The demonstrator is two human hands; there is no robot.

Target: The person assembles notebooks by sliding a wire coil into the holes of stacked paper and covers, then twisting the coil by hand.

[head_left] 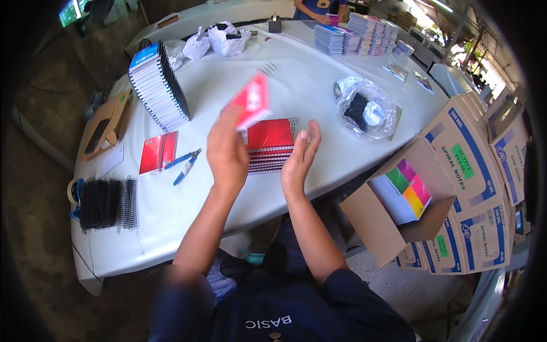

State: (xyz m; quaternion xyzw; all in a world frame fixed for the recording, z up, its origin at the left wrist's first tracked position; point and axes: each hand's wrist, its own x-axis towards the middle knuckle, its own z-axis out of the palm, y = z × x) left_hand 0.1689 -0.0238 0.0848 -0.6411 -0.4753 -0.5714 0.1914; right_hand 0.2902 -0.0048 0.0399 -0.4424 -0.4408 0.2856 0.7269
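Observation:
My left hand is closed on a small red notebook, raised and tilted above the table and slightly blurred. A coil end shows past its upper edge. Below it stands a stack of red spiral notebooks, with wire coils sticking out at its upper right corner. My right hand is at the right side of that stack, fingers stretched out and holding nothing. To the left lie another red notebook and blue-handled pliers or cutters.
A tall stack of black-spiral notebooks stands back left, with loose black coils near left. A plastic bag of coils sits right. An open carton of colourful notebooks stands beside the table. Across it, a person stands near notebook piles.

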